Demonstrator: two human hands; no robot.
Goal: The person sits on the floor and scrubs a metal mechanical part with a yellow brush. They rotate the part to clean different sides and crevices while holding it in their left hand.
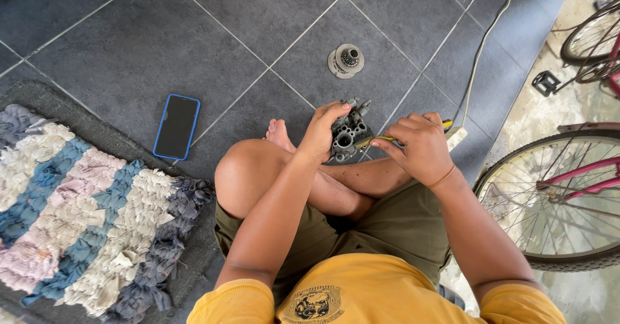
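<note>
I sit cross-legged on a dark tiled floor. My left hand (pixel 321 132) grips a grey metal carburettor body (pixel 349 135) from its left side, holding it above my shin. My right hand (pixel 421 146) is closed around a screwdriver with a yellow handle (pixel 373 140); its tip points left into the carburettor's round bore. A little of the yellow handle shows past my knuckles on the far side.
A round grey metal part (pixel 345 60) lies on the tiles ahead. A phone in a blue case (pixel 177 126) rests face up to the left, beside a striped rag rug (pixel 84 214). Bicycle wheels (pixel 557 198) stand at right. A white cable (pixel 481 46) runs to a power strip.
</note>
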